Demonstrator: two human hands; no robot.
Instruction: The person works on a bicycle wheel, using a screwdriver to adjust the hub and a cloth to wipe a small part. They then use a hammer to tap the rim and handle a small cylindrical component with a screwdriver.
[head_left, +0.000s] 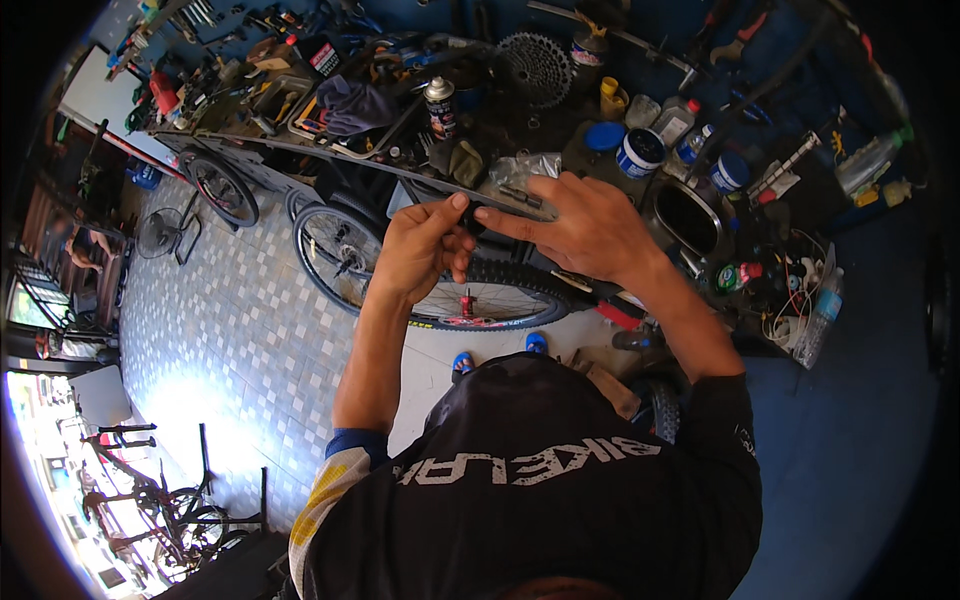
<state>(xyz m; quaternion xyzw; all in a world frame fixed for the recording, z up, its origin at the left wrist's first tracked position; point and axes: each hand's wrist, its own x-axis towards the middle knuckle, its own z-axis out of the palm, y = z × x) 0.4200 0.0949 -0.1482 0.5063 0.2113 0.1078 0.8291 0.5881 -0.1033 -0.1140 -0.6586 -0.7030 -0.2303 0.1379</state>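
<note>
My left hand (425,250) is raised with its fingers curled and pinching a small black part (473,222), too small to name. My right hand (590,225) reaches across from the right, a fingertip on the same part; its thumb is hidden. Just below both hands is a bicycle wheel with a knobby tyre (520,278) and a red hub (466,305). Behind my right hand, on the bench, lie a clear plastic bag (525,168) and small metal pieces.
The cluttered workbench (255,140) spans the top, with a spray can (439,105), cassette (533,75), tubs (638,152) and bottles. Wheels (215,190), a floor fan (160,235) and bikes (150,500) stand on the tiled floor (235,300). A person (88,247) is at far left.
</note>
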